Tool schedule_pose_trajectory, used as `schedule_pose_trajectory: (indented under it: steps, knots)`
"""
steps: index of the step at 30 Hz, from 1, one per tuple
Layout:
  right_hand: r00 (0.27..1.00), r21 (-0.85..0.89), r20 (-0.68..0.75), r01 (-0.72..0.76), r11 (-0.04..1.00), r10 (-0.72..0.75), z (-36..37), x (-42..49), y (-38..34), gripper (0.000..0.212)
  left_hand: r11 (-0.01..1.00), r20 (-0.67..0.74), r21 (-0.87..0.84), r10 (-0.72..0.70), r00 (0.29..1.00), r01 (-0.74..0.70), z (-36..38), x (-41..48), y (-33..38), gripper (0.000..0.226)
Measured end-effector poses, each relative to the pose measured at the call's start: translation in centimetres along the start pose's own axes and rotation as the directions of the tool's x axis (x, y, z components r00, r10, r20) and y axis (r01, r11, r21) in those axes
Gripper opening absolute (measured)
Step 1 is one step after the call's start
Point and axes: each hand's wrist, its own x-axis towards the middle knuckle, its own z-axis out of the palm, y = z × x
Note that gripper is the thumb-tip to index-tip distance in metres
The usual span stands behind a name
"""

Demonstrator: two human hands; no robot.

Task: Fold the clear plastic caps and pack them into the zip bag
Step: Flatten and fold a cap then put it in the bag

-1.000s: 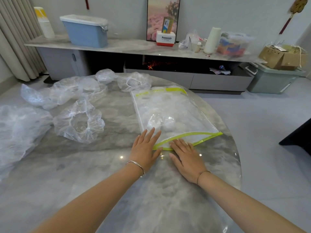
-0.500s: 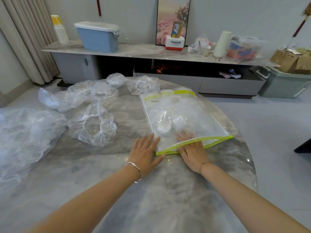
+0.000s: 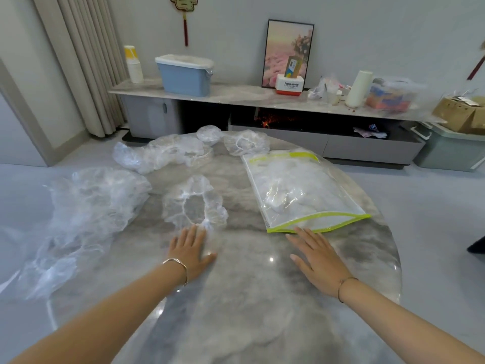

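Both hands have left the bag [image 3: 301, 190] — the left [image 3: 190, 249] now lies flat, fingertips touching a cap [image 3: 194, 203], the right [image 3: 319, 258] flat just below the bag's open mouth.

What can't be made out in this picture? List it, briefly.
Head view only.
- Zip bag: how much is packed inside; clear crumpled plastic blends together.
- Cap pile: count unclear; layers overlap, and the left edge cuts it.
- Left hand: whether fingertips touch the nearest cap; motion blur.
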Motion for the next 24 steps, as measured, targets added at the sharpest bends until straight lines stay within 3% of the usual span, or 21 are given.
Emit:
schedule_pose_trajectory:
  steps: [2,5,7,10,13,15,17,21,24]
  knots:
    - [0.998,0.029,0.004,0.07,0.997,-0.07,-0.3,-1.2,-1.8,0.108,0.995,0.077,0.043,0.091,0.993,-0.095,-0.3,-2.7,1.2,0.093]
    - [0.983,0.077,0.022,0.181,0.981,-0.183,-0.6,-2.7,-4.4,0.083,0.959,0.15,0.077,0.259,0.954,-0.272,-0.9,-7.0,2.8,0.116]
    - [0.959,0.085,0.068,0.27,0.959,-0.276,-0.8,-3.9,-6.0,0.076,0.934,0.197,0.039,0.341,0.919,-0.355,-1.0,-9.8,3.3,0.111]
    - [0.92,0.111,0.118,0.363,0.925,-0.375,-0.5,-5.2,-7.2,0.085,0.888,0.235,-0.01,0.448,0.863,-0.459,-0.7,-12.5,3.4,0.088]
    - [0.906,0.118,0.156,0.378,0.918,-0.394,0.5,-6.3,-7.6,0.091,0.853,0.084,-0.032,0.522,0.849,-0.521,-0.1,-14.1,2.4,0.079]
    - [0.903,0.07,0.18,0.384,0.921,-0.391,1.1,-6.6,-7.6,0.091,0.844,-0.132,-0.002,0.531,0.837,-0.536,0.8,-13.8,1.7,0.084]
    - [0.911,0.036,0.188,0.368,0.929,-0.368,1.5,-6.9,-7.7,0.086,0.858,-0.231,0.077,0.511,0.828,-0.508,0.9,-13.1,0.9,0.092]
    - [0.927,0.017,0.132,0.351,0.936,-0.35,1.7,-6.9,-7.8,0.072,0.896,-0.106,0.108,0.442,0.891,-0.431,0.3,-11.8,-0.5,0.093]
    - [0.941,-0.021,0.01,0.338,0.941,-0.338,2.2,-6.8,-7.9,0.052,0.872,-0.156,0.202,0.478,0.864,-0.446,-0.2,-11.3,-0.9,0.074]
